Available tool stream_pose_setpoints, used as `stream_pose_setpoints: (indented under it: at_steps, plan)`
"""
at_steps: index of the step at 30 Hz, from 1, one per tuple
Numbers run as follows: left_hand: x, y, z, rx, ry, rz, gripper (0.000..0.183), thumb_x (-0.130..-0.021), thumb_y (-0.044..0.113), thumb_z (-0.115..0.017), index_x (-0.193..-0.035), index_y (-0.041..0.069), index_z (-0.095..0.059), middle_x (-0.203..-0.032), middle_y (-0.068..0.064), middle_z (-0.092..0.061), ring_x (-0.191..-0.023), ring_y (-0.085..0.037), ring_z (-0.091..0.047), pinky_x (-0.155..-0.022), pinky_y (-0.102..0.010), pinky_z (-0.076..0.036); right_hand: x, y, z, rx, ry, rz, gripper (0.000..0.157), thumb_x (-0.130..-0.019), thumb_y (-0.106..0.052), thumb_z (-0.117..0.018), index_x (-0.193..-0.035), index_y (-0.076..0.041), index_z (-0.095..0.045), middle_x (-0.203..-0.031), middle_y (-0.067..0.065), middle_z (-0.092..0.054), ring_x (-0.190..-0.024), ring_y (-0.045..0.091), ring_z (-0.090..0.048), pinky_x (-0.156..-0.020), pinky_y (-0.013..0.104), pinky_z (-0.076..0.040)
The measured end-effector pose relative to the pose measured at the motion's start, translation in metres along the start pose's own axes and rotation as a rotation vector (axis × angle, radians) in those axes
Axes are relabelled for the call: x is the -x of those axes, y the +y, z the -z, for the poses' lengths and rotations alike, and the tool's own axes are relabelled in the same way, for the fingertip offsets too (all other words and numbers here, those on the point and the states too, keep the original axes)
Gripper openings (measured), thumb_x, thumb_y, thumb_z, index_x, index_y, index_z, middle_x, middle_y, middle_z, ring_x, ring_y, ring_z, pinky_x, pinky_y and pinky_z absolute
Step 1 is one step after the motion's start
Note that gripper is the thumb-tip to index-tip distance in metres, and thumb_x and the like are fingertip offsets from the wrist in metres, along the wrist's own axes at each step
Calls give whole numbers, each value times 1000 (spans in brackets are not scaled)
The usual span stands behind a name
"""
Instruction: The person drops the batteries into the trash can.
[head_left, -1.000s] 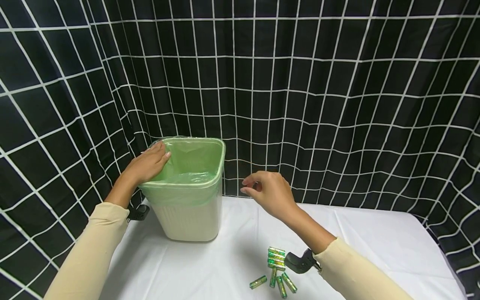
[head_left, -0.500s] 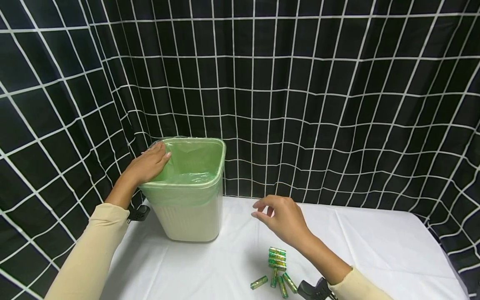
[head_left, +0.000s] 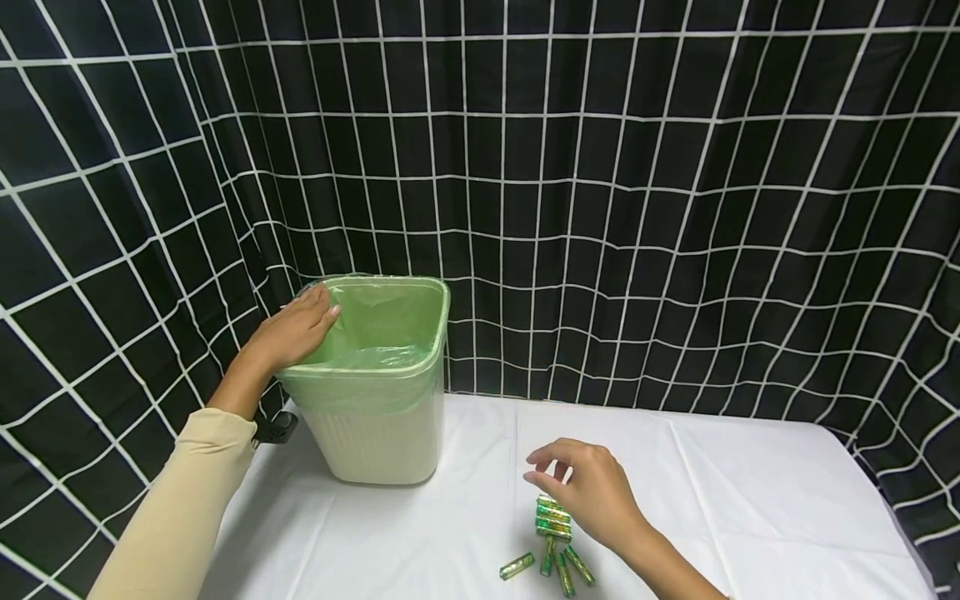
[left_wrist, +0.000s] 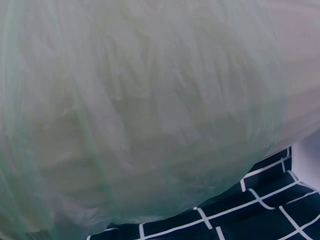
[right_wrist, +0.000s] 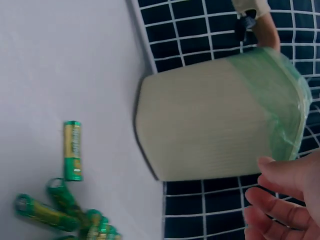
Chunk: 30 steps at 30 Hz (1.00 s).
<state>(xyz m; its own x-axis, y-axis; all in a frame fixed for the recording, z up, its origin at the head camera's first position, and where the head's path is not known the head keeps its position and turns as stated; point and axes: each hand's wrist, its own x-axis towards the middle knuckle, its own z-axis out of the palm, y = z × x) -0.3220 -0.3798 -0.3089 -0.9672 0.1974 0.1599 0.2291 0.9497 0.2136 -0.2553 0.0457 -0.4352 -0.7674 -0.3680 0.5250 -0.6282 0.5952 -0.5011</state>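
In the head view, a pale trash bin (head_left: 382, 433) lined with a green plastic bag (head_left: 360, 392) stands upright at the left. My left hand (head_left: 296, 327) holds its left rim, thumb on the inner side; the other fingers are partly hidden. The left wrist view shows only the bag-covered outer wall up close. My right hand (head_left: 588, 487) hovers just above and right of several green-and-gold batteries (head_left: 553, 521), thumb and fingers apart with nothing between them. In the right wrist view, one battery (right_wrist: 73, 150) lies apart from the clustered ones.
A white cloth covers the table (head_left: 750, 500). Black curtains with a white grid (head_left: 600, 208) hang behind it and along the left side, close to the bin.
My right hand has moved down and slightly right, from beside the bin toward the batteries, and its thumb and fingers have spread a little. My left hand, the bin and the batteries stay put.
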Motion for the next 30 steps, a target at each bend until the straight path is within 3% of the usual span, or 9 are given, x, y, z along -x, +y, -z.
stream_pose_setpoints:
  at_steps: [10, 23, 30]
  plan:
    - [0, -2, -2, -3, 4, 5, 63, -113, 32, -23, -152, -18, -20, -162, -34, -14, -152, -47, -11, -124, -54, -13, 33, 14, -5, -37, -5, -38, 19, -75, -12, -90, -87, -20, -79, -77, -20, -67, -62, -6, -52, -54, 19, -45]
    - [-1, -3, -1, -5, 1, -2, 64, -113, 32, -23, -152, -19, -20, -162, -34, -14, -152, -47, -12, -124, -54, -13, 60, 35, -5, -44, -5, -106, 18, -73, -12, -90, -85, -18, -78, -77, -16, -70, -62, -6, -51, -53, 20, -49]
    - [-1, -3, -2, -3, 10, -14, 62, -113, 30, -24, -151, -19, -21, -161, -35, -15, -152, -48, -12, -124, -54, -12, 73, 46, -9, -57, -10, -80, 18, -74, -12, -90, -85, -17, -78, -79, -11, -72, -61, -6, -53, -50, 20, -45]
